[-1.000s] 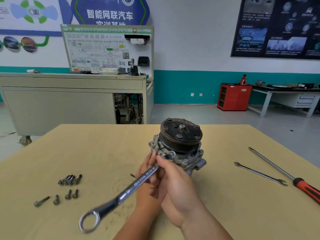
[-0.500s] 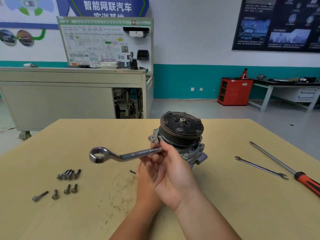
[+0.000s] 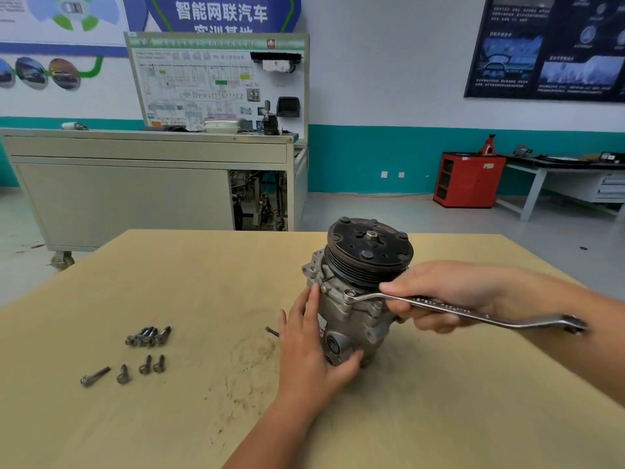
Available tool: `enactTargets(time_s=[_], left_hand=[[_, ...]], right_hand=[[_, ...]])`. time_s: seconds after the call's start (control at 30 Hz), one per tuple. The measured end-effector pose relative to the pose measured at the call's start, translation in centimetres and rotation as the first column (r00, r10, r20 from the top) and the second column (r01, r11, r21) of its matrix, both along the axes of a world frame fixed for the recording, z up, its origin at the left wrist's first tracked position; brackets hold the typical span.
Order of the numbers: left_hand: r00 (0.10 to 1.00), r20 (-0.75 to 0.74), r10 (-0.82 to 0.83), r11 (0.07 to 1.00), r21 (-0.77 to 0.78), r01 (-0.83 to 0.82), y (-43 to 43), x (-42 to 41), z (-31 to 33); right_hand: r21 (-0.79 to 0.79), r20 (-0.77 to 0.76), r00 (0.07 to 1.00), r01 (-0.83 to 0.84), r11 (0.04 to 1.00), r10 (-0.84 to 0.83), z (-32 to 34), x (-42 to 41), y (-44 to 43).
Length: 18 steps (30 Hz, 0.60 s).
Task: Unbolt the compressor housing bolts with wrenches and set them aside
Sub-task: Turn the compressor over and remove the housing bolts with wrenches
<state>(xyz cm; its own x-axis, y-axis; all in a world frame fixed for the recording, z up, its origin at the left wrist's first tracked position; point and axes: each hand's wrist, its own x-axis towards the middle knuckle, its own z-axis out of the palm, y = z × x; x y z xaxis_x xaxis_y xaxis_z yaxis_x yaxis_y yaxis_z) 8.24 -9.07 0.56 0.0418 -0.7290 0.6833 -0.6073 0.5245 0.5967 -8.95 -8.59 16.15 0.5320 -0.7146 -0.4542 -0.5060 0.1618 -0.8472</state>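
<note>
The grey compressor [image 3: 351, 313] stands upright on the wooden table [image 3: 169, 272], its dark pulley [image 3: 368, 252] on top. My left hand [image 3: 311, 353] holds the housing from the left, fingers against its side and thumb under its lower front. My right hand [image 3: 439, 296] grips the shaft of a ring wrench [image 3: 473, 311]. One ring end of the wrench sits over a housing bolt [image 3: 350, 294] below the pulley; the other end points right. Several removed bolts [image 3: 148, 335] lie in a cluster at the left, with more bolts [image 3: 123, 372] in a loose row nearer me.
A small dark bit [image 3: 272, 331] lies on the table just left of my left hand. Behind the table stand a grey training bench [image 3: 135, 184], a red cabinet [image 3: 468, 179] and a workbench [image 3: 558, 177] at the right wall.
The wrench swung from pointing left to pointing right, and its ring end now sits on a housing bolt. My right arm moved out to the right; my left hand took hold of the housing.
</note>
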Motion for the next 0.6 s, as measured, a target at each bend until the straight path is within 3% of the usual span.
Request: enactTargets(time_s=[0.1, 0.27, 0.43, 0.6], left_hand=[[0.992, -0.109, -0.057, 0.997, 0.046, 0.062, 0.2, 0.8, -0.2], [0.974, -0.168, -0.152, 0.979, 0.108, 0.171, 0.4, 1.1, -0.5], [0.971, -0.187, -0.147, 0.952, 0.240, 0.190, 0.4, 1.0, -0.8], [0.981, -0.165, -0.106, 0.963, 0.229, 0.143, 1.3, 0.1, -0.3]], right_hand=[[-0.105, -0.132, 0.985, -0.129, 0.986, 0.114, 1.3, -0.4, -0.8], [0.016, -0.032, 0.983, -0.181, 0.983, 0.182, -0.3, -2.1, 1.6], [0.096, 0.146, 0.989, 0.011, 0.995, -0.025, -3.1, -1.9, 5.1], [0.129, 0.388, 0.886, 0.220, 0.967, -0.253, -3.6, -0.2, 6.5]])
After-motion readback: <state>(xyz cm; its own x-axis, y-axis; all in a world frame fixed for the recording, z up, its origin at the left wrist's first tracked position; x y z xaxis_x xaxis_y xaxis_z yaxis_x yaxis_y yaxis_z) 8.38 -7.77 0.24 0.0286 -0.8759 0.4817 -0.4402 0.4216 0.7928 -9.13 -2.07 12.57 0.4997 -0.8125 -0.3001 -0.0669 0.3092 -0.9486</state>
